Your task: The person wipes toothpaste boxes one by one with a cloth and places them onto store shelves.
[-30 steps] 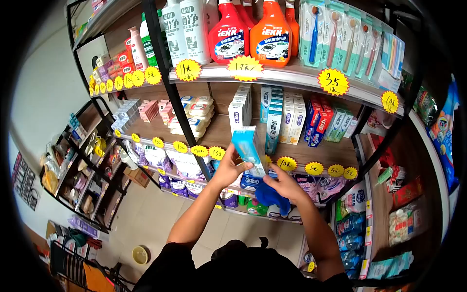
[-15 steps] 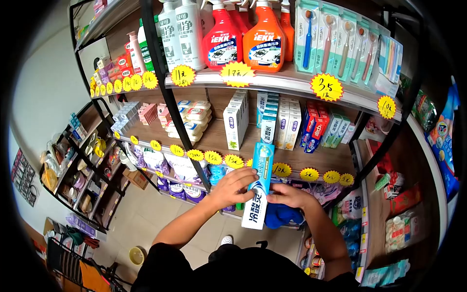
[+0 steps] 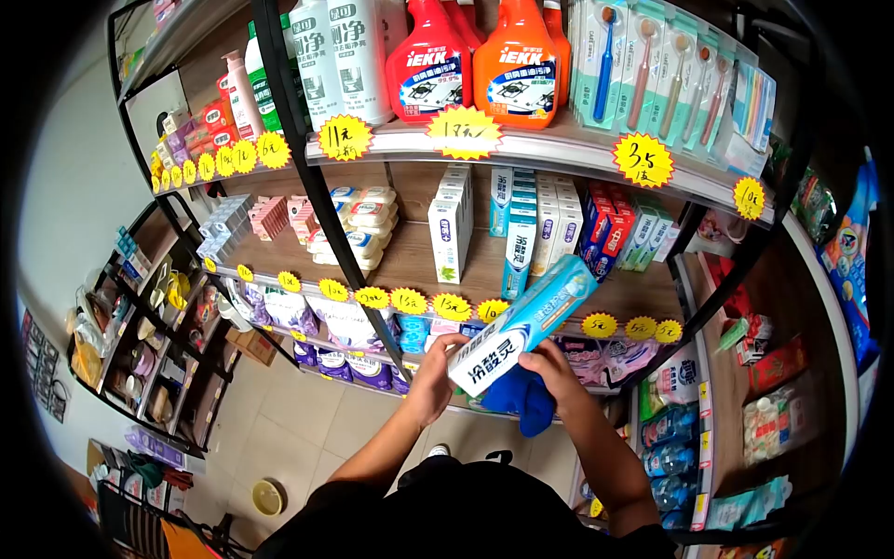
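A blue-and-white toothpaste box (image 3: 521,326) lies tilted between my two hands, its upper end pointing to the right. My left hand (image 3: 433,380) grips the lower left end, with most of its fingers hidden behind the box. On the near side, my right hand (image 3: 551,371) is closed on the box, thumb along its edge. A bunched blue cloth (image 3: 523,401) hangs under the box beside my right hand; whether that hand also grips it I cannot tell. Beyond, similar toothpaste boxes (image 3: 519,244) stand in rows on the middle shelf.
Spray bottles (image 3: 517,70) and packaged toothbrushes (image 3: 643,79) fill the upper shelf. A black shelf post (image 3: 321,186) runs down left of my hands. Yellow price tags (image 3: 452,307) line the shelf edge. A side shelf (image 3: 722,401) with packages stands right; a bowl (image 3: 267,497) sits on the floor.
The toothpaste box has turned from nearly upright to a rightward slant, showing another side. My left hand has moved from its middle to its lower end. The blue cloth has shifted with my right hand.
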Action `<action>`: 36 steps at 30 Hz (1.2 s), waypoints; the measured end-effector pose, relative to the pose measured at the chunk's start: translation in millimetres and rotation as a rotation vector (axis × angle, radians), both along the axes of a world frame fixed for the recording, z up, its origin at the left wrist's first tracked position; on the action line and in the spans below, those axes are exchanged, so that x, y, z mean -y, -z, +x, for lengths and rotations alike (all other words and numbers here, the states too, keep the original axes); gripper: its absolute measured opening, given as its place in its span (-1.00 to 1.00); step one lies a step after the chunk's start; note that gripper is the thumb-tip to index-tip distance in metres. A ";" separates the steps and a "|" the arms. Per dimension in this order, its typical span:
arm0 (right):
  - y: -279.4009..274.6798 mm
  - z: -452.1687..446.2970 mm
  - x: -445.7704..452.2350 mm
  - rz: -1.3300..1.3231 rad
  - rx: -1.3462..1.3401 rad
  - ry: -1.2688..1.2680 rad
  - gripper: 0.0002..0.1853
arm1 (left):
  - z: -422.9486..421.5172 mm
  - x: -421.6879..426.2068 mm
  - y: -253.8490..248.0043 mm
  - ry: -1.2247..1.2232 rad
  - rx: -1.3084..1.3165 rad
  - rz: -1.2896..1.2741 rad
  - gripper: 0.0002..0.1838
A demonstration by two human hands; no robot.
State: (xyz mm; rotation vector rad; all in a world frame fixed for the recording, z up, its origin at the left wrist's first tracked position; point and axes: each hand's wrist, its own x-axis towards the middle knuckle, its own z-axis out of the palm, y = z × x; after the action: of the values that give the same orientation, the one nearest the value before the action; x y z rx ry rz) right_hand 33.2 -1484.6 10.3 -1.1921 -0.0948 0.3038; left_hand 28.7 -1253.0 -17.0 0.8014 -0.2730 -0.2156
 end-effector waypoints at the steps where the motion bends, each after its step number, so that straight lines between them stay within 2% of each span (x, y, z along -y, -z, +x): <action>1: 4.7 3.4 -1.9 -0.010 -0.005 0.041 -0.48 | -10.8 1.8 -9.6 0.016 0.118 0.079 -0.33; 2: 6.1 3.6 -3.4 -0.010 -0.005 0.043 -0.48 | -17.0 2.3 -12.2 -0.050 0.132 0.303 -0.14; 3: 2.2 2.6 -7.1 0.033 -0.019 0.024 -0.48 | -18.8 12.8 -18.7 -0.180 0.168 0.331 -0.16; 5: 5.5 4.6 -11.5 0.074 -0.031 0.001 -0.49 | -12.9 7.2 -17.3 -0.218 0.126 0.435 -0.30; 7: 14.1 8.3 -14.5 0.001 -0.025 -0.046 -0.49 | 3.2 1.3 -22.2 -0.187 0.066 0.229 -0.40; 8: 18.7 7.4 -19.9 0.094 0.005 -0.023 -0.47 | 8.6 -1.5 -25.7 -0.163 0.185 0.219 -0.38; 9: 16.9 10.6 -24.0 0.092 0.009 -0.021 -0.47 | 8.9 0.8 -39.7 -0.168 0.311 0.233 -0.26; 11: 16.1 17.5 -28.8 -0.057 0.218 -0.061 -0.43 | 15.2 7.7 -60.3 -0.068 0.204 0.264 -0.13; 12: 17.0 18.4 -27.5 -0.227 0.304 -0.072 -0.38 | 34.2 23.5 -50.3 -0.131 -0.008 0.215 -0.03; 13: 22.3 17.3 -29.9 -0.366 0.534 0.061 -0.34 | 41.0 34.9 -53.0 -0.081 -0.145 0.216 -0.03; 15: 46.2 24.3 -13.0 -0.908 0.481 0.129 -0.36 | 68.9 61.1 -37.2 0.045 -0.102 0.285 -0.18; 17: 79.2 28.6 2.3 -1.130 0.722 0.287 -0.43 | 73.7 73.7 -23.8 0.132 0.096 0.327 -0.24; 18: 83.6 30.8 7.7 -1.181 0.894 0.373 -0.56 | 81.9 79.9 -9.6 0.148 0.141 0.410 -0.25; 19: 89.4 26.9 15.6 -1.282 0.759 0.285 -0.60 | 78.4 84.7 4.5 0.172 0.167 0.497 -0.27; 21: 95.6 -1.1 27.9 -1.208 0.780 0.290 -0.60 | 64.5 81.3 24.0 0.267 0.257 0.521 -0.32; 22: 70.9 -24.9 28.2 -1.067 0.870 0.364 -0.57 | 47.5 75.2 17.3 0.286 0.225 0.543 -0.38; 23: 80.8 -50.4 38.5 -1.079 0.662 0.173 -0.56 | 38.3 66.0 23.8 0.289 0.202 0.560 -0.44; 25: 114.9 -92.2 60.1 -0.981 0.305 -0.029 -0.54 | 28.1 48.6 69.4 0.201 0.185 0.507 -0.52; 26: 133.9 -110.5 70.1 -0.897 0.122 -0.081 -0.58 | 19.7 42.6 82.7 0.202 0.070 0.480 -0.57; 28: 188.4 -148.4 89.8 -0.806 0.002 0.004 -0.64 | 0.9 35.1 102.7 0.169 -0.076 0.541 -0.72; 30: 235.5 -180.1 101.8 -0.722 -0.161 0.205 -0.71 | -15.0 33.0 115.9 0.137 -0.196 0.576 -0.76; 35: 268.3 -246.4 128.1 -0.327 -0.698 0.508 -0.73 | -51.8 25.9 161.4 0.157 -0.369 0.635 -0.73; 36: 270.9 -259.0 127.8 -0.111 -0.794 0.572 -0.73 | -58.0 26.3 165.5 0.187 -0.409 0.637 -0.71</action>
State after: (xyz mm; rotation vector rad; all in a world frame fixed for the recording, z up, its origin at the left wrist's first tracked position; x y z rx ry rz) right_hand -225.9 -1612.4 -260.6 -1.0818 0.9478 0.2559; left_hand -29.3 -1279.3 -182.5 1.3351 0.1221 -0.6540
